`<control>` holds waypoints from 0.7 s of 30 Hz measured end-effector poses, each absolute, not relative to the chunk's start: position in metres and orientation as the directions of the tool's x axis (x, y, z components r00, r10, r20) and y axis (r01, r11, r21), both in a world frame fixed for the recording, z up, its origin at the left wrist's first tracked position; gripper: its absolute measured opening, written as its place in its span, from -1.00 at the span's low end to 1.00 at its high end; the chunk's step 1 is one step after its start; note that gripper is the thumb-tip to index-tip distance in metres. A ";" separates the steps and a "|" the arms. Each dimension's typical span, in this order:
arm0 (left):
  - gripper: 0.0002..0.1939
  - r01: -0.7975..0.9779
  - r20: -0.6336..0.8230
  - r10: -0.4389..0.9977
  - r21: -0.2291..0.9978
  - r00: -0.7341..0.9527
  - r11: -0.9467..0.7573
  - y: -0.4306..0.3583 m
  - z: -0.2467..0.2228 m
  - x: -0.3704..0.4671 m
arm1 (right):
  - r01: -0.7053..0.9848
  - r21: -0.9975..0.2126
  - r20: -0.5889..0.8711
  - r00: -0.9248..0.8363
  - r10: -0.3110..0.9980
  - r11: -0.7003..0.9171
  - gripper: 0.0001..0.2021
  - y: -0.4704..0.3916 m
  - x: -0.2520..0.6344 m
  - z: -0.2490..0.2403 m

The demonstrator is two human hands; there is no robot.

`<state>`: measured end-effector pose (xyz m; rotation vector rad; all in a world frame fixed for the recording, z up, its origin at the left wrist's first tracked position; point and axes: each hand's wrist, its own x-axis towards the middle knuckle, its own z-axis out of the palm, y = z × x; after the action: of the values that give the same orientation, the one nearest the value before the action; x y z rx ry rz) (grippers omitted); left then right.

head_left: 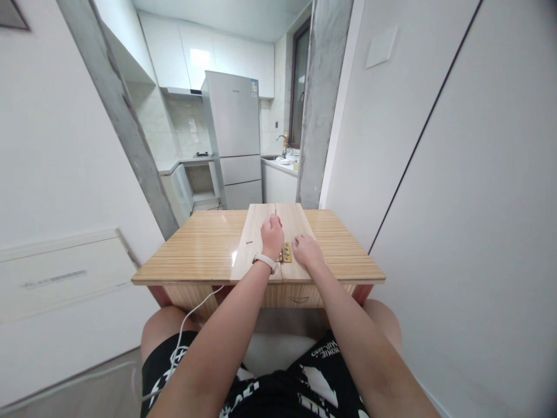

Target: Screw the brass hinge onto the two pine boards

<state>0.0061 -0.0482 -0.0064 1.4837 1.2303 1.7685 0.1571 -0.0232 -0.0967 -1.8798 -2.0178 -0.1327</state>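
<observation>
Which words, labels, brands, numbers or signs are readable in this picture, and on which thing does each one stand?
"HOMIE": on the black shorts.
"HIP-HOP", probably; slightly blurred: below it on the shorts.
Other white lettering on the shorts: not readable.
Brand mark on the fridge: too small to read.
Sticker on the fridge: too small to read.

Home, kitchen end: fridge (237, 116), white wall cabinets (241, 62), tap (285, 146).

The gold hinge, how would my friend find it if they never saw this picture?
Start at the striped wooden table, then the two pale boards side by side on it. Toward their near end, between the left hand and the right hand, sits the gold hinge. Its yellow metal with dark spots stands out from the plain boards.
</observation>
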 end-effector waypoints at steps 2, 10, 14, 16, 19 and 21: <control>-0.62 0.095 0.439 0.869 0.898 -0.228 -0.429 -0.047 -0.005 0.004 | 0.978 -0.180 0.342 -0.035 0.939 0.101 -0.62 -0.023 0.157 -0.097; -0.68 -0.207 0.282 0.956 0.934 -0.076 -0.292 -0.044 0.001 -0.001 | 0.980 -0.171 0.342 -0.038 0.939 0.102 -0.61 -0.024 0.158 -0.096; -0.72 -0.259 0.289 0.957 0.925 0.012 -0.276 -0.044 0.001 -0.004 | 0.979 -0.170 0.339 -0.048 0.939 0.112 -0.60 -0.026 0.158 -0.095; -0.72 -0.280 0.295 0.954 0.922 0.056 -0.268 -0.043 0.001 -0.005 | 0.979 -0.171 0.337 -0.051 0.940 0.114 -0.60 -0.026 0.158 -0.095; -0.71 -0.306 0.290 0.950 0.920 0.111 -0.245 -0.041 0.001 -0.008 | 0.979 -0.169 0.341 -0.047 0.939 0.110 -0.62 -0.027 0.157 -0.094; -0.72 -0.316 0.282 0.948 0.922 0.145 -0.225 -0.040 0.001 -0.009 | 0.980 -0.169 0.340 -0.046 0.939 0.109 -0.62 -0.027 0.157 -0.093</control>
<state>-0.0095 -0.0402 0.0010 1.2459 0.7141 1.3769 0.1568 -0.0275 -0.0932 -1.8741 -2.0319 -0.1529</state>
